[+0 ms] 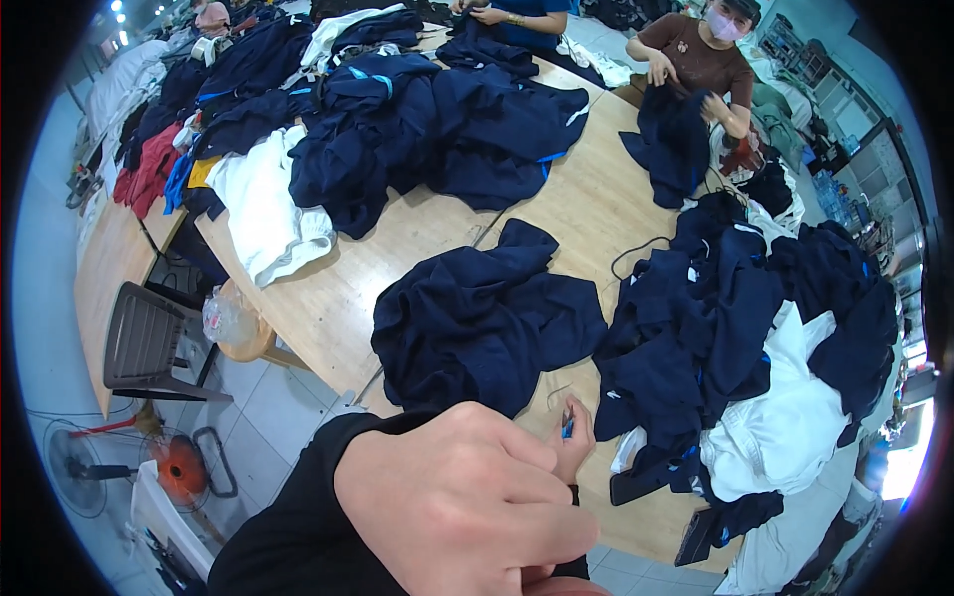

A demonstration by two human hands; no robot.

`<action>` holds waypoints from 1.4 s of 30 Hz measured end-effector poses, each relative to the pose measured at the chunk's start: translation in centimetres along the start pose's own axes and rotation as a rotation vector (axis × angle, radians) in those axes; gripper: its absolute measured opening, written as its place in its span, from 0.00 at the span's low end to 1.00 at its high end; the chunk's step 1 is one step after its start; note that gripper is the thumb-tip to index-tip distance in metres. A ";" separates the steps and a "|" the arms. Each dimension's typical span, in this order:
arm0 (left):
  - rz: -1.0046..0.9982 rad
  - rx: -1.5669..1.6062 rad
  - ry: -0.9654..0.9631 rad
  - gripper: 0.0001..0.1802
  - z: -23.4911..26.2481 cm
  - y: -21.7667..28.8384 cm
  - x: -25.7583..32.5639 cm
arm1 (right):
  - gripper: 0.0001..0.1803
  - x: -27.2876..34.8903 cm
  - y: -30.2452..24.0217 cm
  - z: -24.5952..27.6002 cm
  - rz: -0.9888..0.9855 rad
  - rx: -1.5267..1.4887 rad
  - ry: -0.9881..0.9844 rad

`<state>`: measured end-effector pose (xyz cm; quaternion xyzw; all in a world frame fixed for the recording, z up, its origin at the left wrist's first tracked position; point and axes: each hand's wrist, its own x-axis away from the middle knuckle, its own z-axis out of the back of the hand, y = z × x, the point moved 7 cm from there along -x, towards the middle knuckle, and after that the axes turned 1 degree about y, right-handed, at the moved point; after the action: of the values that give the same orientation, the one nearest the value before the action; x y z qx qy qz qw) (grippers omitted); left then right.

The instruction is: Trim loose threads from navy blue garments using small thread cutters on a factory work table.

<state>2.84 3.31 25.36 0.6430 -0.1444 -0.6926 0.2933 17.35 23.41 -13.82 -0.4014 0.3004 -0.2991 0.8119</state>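
Note:
My left hand point(467, 497) is raised close in front of me, its black sleeve entering from the lower left. Its fingers are curled closed, and whatever they may hold is hidden. Beyond it, low over the wooden table, my right hand point(576, 442) is closed around a small blue tool point(567, 427), mostly covered by the fingers, so its kind is unclear. A crumpled navy garment point(477, 318) lies on the table just ahead of both hands. Beside the right hand, a loose thread point(556, 395) seems to lie on the tabletop.
Navy garments point(696, 298) and a white garment point(770, 427) are heaped at the right. A larger navy pile point(397, 129) covers the far side of the table point(328, 288). Across it, a masked person point(701, 70) handles dark cloth. A chair point(149, 338), stool point(248, 338) and fan point(179, 467) stand left.

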 end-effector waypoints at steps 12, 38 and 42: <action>-0.075 0.681 -0.201 0.25 -2.1 -2.3 2.2 | 0.27 0.7 0.0 0.2 0.051 0.004 0.016; 0.540 -0.955 -0.329 0.53 -2.8 -14.4 3.7 | 0.16 1.5 -1.0 0.3 0.229 0.056 0.092; 1.284 -0.830 -0.828 0.44 -5.4 -18.8 18.4 | 0.18 2.4 1.9 0.9 -0.259 -0.236 0.059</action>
<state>3.95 8.19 -1.02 -0.0254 -0.3101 -0.5679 0.7620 19.97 23.04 -15.58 -0.5203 0.3027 -0.3755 0.7047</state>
